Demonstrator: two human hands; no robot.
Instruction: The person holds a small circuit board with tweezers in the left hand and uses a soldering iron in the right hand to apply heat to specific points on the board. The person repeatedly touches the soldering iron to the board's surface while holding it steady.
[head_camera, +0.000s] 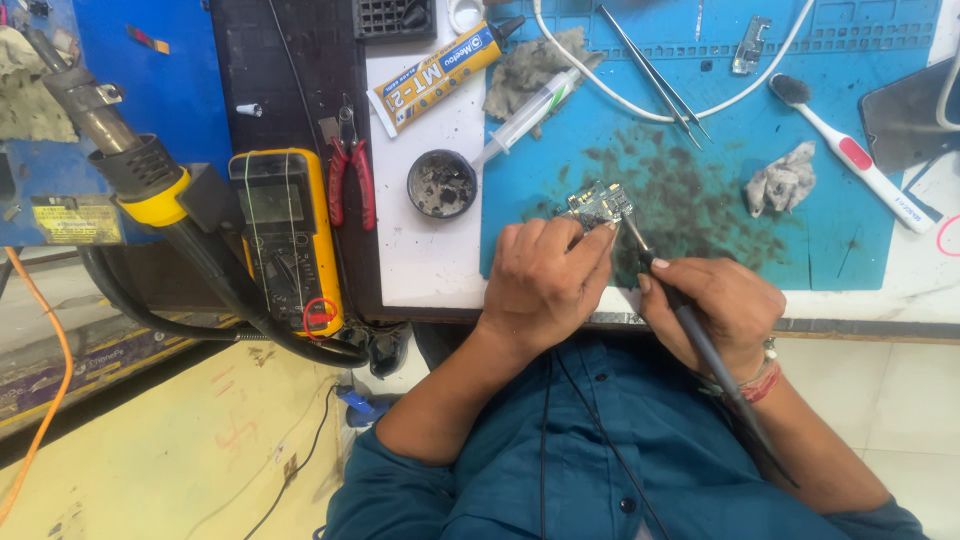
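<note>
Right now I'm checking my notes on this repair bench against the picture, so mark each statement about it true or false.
1. The left hand presses a small circuit board onto the blue mat. True.
2. The right hand holds a toothbrush. False: it grips a soldering iron, tip at the board; the toothbrush lies untouched on the mat.
3. A yellow multimeter lies left of the white tabletop. True.
4. The red-handled pliers lie on the mat. False: they lie on the dark surface beside the multimeter.
5. The tweezers are in the left hand. False: they lie on the mat.
</note>
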